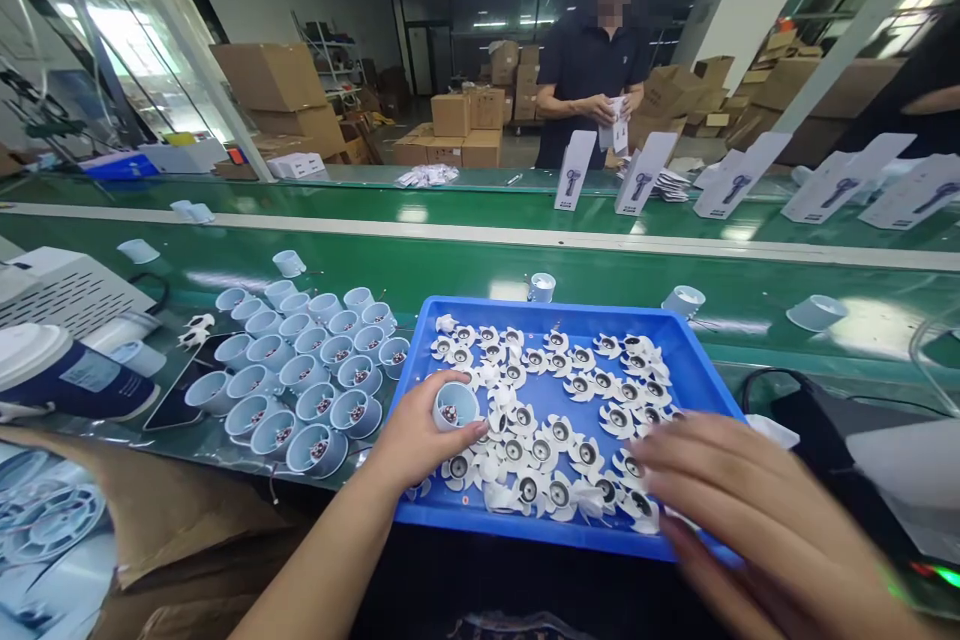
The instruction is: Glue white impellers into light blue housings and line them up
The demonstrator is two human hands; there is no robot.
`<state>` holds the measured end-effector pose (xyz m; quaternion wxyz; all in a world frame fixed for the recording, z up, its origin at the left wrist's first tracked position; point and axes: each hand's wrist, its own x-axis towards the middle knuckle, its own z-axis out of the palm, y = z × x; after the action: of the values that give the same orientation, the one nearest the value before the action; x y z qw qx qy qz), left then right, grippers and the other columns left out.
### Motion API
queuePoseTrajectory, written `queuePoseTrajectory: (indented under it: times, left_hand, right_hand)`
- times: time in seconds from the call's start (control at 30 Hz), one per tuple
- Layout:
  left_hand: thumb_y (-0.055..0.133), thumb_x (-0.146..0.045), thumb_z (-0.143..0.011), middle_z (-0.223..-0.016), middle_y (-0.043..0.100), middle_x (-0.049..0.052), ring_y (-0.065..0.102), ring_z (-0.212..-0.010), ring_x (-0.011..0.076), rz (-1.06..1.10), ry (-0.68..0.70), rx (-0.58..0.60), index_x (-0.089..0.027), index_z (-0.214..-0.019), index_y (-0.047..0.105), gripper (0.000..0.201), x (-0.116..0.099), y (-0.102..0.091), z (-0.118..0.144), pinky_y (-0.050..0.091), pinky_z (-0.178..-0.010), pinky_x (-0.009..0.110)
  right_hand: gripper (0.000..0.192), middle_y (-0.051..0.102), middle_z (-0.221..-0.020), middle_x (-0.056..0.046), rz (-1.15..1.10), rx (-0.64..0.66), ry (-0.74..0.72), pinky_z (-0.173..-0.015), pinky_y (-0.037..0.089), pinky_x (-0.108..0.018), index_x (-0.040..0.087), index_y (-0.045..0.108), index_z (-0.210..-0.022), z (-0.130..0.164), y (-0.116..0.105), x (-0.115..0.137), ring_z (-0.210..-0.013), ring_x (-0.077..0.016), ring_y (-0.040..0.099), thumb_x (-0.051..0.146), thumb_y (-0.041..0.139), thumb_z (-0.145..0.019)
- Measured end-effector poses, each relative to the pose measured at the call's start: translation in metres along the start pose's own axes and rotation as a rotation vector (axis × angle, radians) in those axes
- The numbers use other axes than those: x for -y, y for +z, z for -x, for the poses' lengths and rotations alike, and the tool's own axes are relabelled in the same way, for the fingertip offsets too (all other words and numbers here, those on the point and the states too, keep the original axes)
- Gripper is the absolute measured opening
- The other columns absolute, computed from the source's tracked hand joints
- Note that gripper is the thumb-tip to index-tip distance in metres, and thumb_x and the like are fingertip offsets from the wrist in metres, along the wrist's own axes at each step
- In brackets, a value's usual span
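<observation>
The left hand (416, 440) holds a pale blue cup-shaped housing (454, 406), its fingers clamped round the rim, over the near-left part of a blue tray (697, 370) that sits on the green worktop (480, 270). The tray is strewn with small white fan impellers (570, 420). The right hand (750, 510) hovers at about five o'clock over the tray, fingers spread apart and holding nothing, its tips just above the nearest impellers. At nine o'clock from the tray stands a close cluster of like housings (300, 370), open end up, with loose ones farther out on the worktop. At twelve o'clock, across the worktop, a person in a dark shirt (592, 70) handles a white carton, beside upright white cartons (574, 170) printed with a dark handheld-fan picture; their writing is too small to read
</observation>
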<state>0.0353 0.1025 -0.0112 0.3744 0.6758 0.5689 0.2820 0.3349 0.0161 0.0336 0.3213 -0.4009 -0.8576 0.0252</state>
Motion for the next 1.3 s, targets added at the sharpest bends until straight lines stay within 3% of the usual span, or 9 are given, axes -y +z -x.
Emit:
queuePoseTrajectory:
  times: [0.1, 0.17, 0.4, 0.53, 0.7, 0.83, 0.93, 1.1, 1.3]
  left_hand:
    - [0.070, -0.048, -0.066, -0.095, 0.066, 0.003, 0.061, -0.083, 0.0213, 0.030, 0.003, -0.010, -0.021, -0.108, 0.060, 0.051, -0.001, -0.001, 0.000, 0.049, -0.078, 0.033]
    - [0.070, -0.047, -0.065, -0.093, 0.066, 0.003, 0.061, -0.081, 0.0211, 0.052, 0.010, -0.022, -0.020, -0.107, 0.060, 0.051, -0.001, 0.000, 0.001, 0.048, -0.077, 0.033]
    - [0.074, -0.041, -0.064, -0.104, 0.067, 0.005, 0.062, -0.092, 0.0245, 0.045, 0.025, 0.013, -0.021, -0.108, 0.062, 0.049, 0.001, 0.002, 0.001, 0.047, -0.084, 0.036]
    - [0.075, -0.039, -0.066, -0.111, 0.065, 0.005, 0.061, -0.100, 0.0258, 0.036, -0.015, 0.033, -0.022, -0.112, 0.059, 0.052, -0.001, 0.000, 0.002, 0.047, -0.089, 0.038]
    - [0.077, -0.039, -0.064, -0.115, 0.062, 0.008, 0.060, -0.102, 0.0258, 0.114, -0.037, 0.000, -0.022, -0.124, 0.049, 0.068, 0.002, 0.000, 0.006, 0.048, -0.091, 0.040]
    - [0.075, -0.030, -0.067, -0.126, 0.059, 0.009, 0.055, -0.118, 0.0277, 0.044, 0.152, -0.018, -0.021, -0.119, 0.055, 0.056, -0.001, 0.006, 0.014, 0.040, -0.106, 0.044]
    - [0.077, -0.027, -0.069, -0.125, 0.061, 0.007, 0.054, -0.120, 0.0264, 0.001, 0.303, 0.009, -0.023, -0.117, 0.058, 0.052, -0.012, 0.014, 0.023, 0.039, -0.107, 0.044]
    - [0.077, -0.026, -0.072, -0.112, 0.065, 0.005, 0.060, -0.104, 0.0239, -0.100, 0.475, -0.024, -0.023, -0.115, 0.055, 0.048, -0.032, 0.026, 0.034, 0.048, -0.094, 0.041]
    - [0.057, -0.013, -0.079, -0.111, 0.063, 0.007, 0.059, -0.104, 0.0225, -0.204, 0.651, -0.144, -0.021, -0.115, 0.047, 0.038, -0.037, 0.037, 0.041, 0.049, -0.092, 0.039]
  right_hand:
    - [0.028, 0.060, -0.120, -0.009, 0.159, 0.475, 0.065, -0.094, 0.049, -0.047, 0.019, 0.064, -0.119, -0.057, 0.046, 0.000, -0.110, -0.0286, 0.055, 0.008, 0.061, -0.094]
    - [0.017, 0.063, -0.107, -0.007, 0.207, 0.631, 0.090, -0.090, 0.052, -0.043, 0.018, 0.068, -0.107, -0.090, 0.078, -0.007, -0.100, -0.0268, 0.060, 0.007, 0.066, -0.094]
    - [0.012, 0.061, -0.107, -0.008, 0.299, 0.857, 0.319, -0.089, 0.053, -0.045, 0.011, 0.065, -0.108, -0.131, 0.138, -0.009, -0.098, -0.0256, 0.061, 0.011, 0.070, -0.096]
    - [0.009, 0.060, -0.104, -0.008, 0.143, 0.778, 0.483, -0.094, 0.048, -0.049, 0.011, 0.064, -0.100, -0.131, 0.137, -0.008, -0.101, -0.0270, 0.058, 0.014, 0.071, -0.095]
    - [0.019, 0.056, -0.094, -0.008, -0.388, 0.485, 0.675, -0.081, 0.049, -0.040, 0.015, 0.054, -0.094, -0.110, 0.101, -0.014, -0.086, -0.0246, 0.057, 0.032, 0.062, -0.088]
    - [0.041, 0.045, -0.072, -0.001, -0.962, 0.313, 0.764, -0.057, 0.044, -0.028, 0.021, 0.039, -0.088, -0.087, 0.070, -0.005, -0.059, -0.0179, 0.048, 0.057, 0.043, -0.069]
    - [0.043, 0.042, -0.067, -0.001, -1.156, 0.219, 0.796, -0.055, 0.041, -0.025, 0.021, 0.035, -0.080, -0.073, 0.063, 0.005, -0.056, -0.0154, 0.043, 0.059, 0.049, -0.067]
    - [0.036, 0.052, -0.073, -0.002, -1.104, 0.086, 0.700, -0.058, 0.039, -0.025, 0.018, 0.057, -0.094, -0.059, 0.059, 0.022, -0.062, -0.0170, 0.046, 0.043, 0.067, -0.069]
    - [0.025, 0.051, -0.096, -0.006, -0.392, 0.077, 0.249, -0.066, 0.042, -0.032, 0.022, 0.067, -0.104, -0.052, 0.057, 0.037, -0.074, -0.0193, 0.053, 0.010, 0.054, -0.087]
